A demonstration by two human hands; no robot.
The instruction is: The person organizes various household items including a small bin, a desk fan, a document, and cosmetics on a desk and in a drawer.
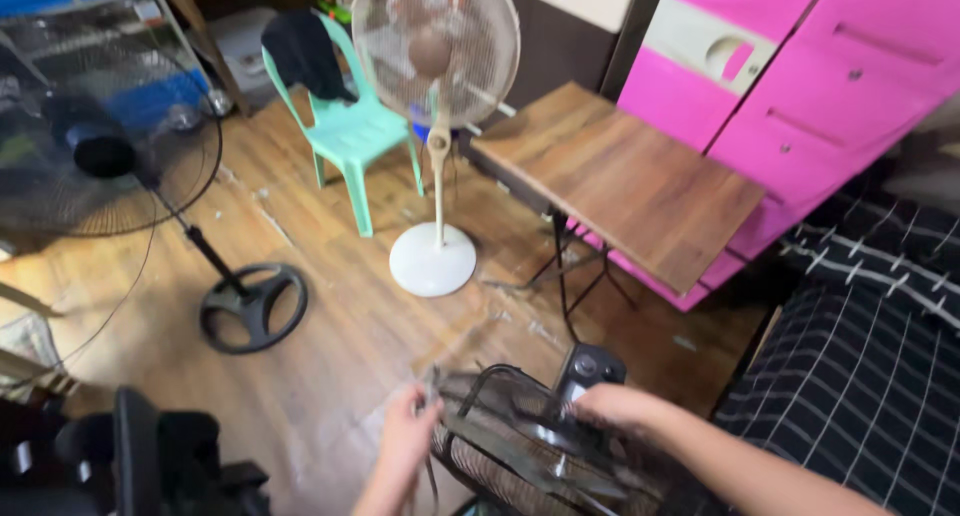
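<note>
black fan cage [520, 446], seemingly gripped by both hands [410, 431].

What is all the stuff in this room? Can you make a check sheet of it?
Surface: wooden floor, scuffed; wooden table, top bare.
Job's things: black fan with wire grille, low in the picture, blades showing.
Clutter: white stand fan; black stand fan; green plastic chair with dark cloth over its back.
Hands: left hand grips the grille's rim; right hand rests on the fan's top.
Cables: thin dark cord hanging from the black stand fan.
Surroundings: pink cabinet; black checked bedding.
</note>
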